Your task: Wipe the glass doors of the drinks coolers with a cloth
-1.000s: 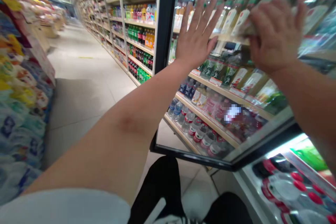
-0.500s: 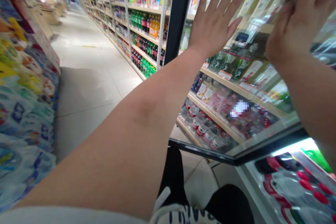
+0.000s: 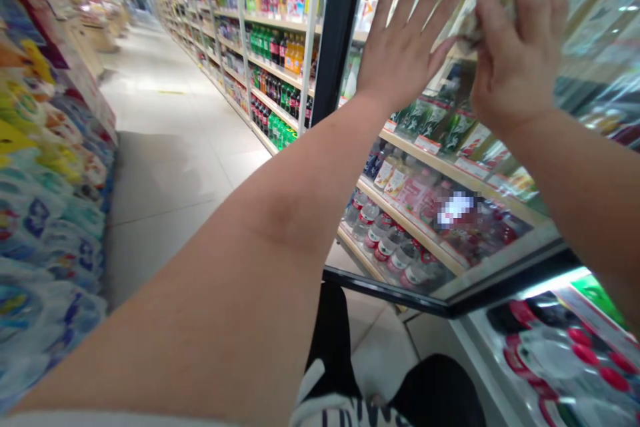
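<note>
"So, where's the cloth (image 3: 470,28) now?"

"On the upper part of the glass door (image 3: 345,33), bunched under the right hand (image 3: 525,60). Those fingers are curled round it, gripping."

"And the other one?"

"The left hand (image 3: 403,57) is laid on the door too, nearer its left edge, fingers straight and fanned apart, holding nothing. The thumb points at the cloth; I can't tell from here whether they touch."

"Looks to me like the middle of a wipe, with that left hand bracing the door."

"I'd say so. The next move calls for keeping the cloth flat to the door and clear of the spread fingers, as there's little room between them."

"What's around it?"

"Drink bottles (image 3: 400,257) showing in the door's glass, red-capped bottles (image 3: 545,353) below its lower right corner, shelves (image 3: 280,21) past its left edge. Across the aisle floor (image 3: 170,160), well apart from the door, stand wrapped packs (image 3: 50,240)."

"Anything changed?"

"Yes. Half a second ago the right hand was farther right on the door, hiding most of the cloth. Now it's in close beside the left one, which is spread in much the same place."
</note>
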`<move>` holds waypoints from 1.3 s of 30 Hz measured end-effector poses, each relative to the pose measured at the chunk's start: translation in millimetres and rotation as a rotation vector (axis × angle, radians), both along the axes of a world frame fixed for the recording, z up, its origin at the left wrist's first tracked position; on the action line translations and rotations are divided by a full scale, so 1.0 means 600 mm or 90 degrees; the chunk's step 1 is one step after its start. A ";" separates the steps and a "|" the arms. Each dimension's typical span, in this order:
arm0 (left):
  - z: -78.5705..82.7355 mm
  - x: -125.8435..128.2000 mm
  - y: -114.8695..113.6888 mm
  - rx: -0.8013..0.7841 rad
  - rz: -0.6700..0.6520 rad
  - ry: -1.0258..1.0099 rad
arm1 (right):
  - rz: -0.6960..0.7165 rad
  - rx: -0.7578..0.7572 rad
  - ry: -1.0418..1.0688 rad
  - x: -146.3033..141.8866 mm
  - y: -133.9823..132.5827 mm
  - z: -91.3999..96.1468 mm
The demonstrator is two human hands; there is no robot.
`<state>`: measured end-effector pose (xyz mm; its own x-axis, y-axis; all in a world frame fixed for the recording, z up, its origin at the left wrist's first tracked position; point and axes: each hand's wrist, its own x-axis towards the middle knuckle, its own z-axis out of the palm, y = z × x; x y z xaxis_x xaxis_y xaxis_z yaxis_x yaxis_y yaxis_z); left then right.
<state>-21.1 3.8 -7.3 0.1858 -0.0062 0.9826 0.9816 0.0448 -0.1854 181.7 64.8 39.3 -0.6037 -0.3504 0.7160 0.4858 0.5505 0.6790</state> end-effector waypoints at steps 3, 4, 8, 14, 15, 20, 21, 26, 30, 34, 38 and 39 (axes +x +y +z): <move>0.001 0.001 0.002 -0.011 -0.007 -0.005 | -0.043 -0.021 0.035 0.006 0.003 0.017; 0.001 0.002 0.001 -0.014 -0.008 -0.008 | -0.050 -0.027 0.056 0.006 0.004 0.019; 0.000 0.007 -0.011 -0.030 -0.021 -0.017 | -0.031 -0.028 0.048 -0.013 -0.007 0.005; 0.001 0.010 -0.030 -0.081 -0.038 -0.026 | -0.016 -0.021 0.090 -0.030 -0.016 0.008; 0.001 0.010 -0.032 -0.084 -0.039 -0.024 | -0.013 -0.015 0.103 -0.031 -0.015 0.009; 0.002 0.010 -0.039 -0.083 -0.016 -0.011 | 0.010 0.022 0.026 -0.031 -0.010 0.010; 0.002 0.010 -0.040 -0.080 -0.014 -0.009 | 0.000 0.011 0.033 -0.028 -0.009 0.014; 0.000 0.011 -0.043 -0.072 -0.007 -0.004 | -0.050 -0.061 0.147 -0.011 -0.014 0.019; -0.002 0.012 -0.043 -0.054 0.017 0.000 | -0.029 -0.053 0.043 -0.014 -0.022 -0.004; -0.003 0.011 -0.047 -0.068 0.040 -0.004 | -0.016 -0.022 0.047 0.004 -0.006 0.018; -0.003 0.007 -0.042 -0.070 0.054 -0.025 | -0.044 -0.048 0.097 0.011 -0.008 0.022; -0.003 0.006 -0.038 -0.065 0.052 -0.025 | -0.054 -0.065 0.084 0.008 -0.016 0.016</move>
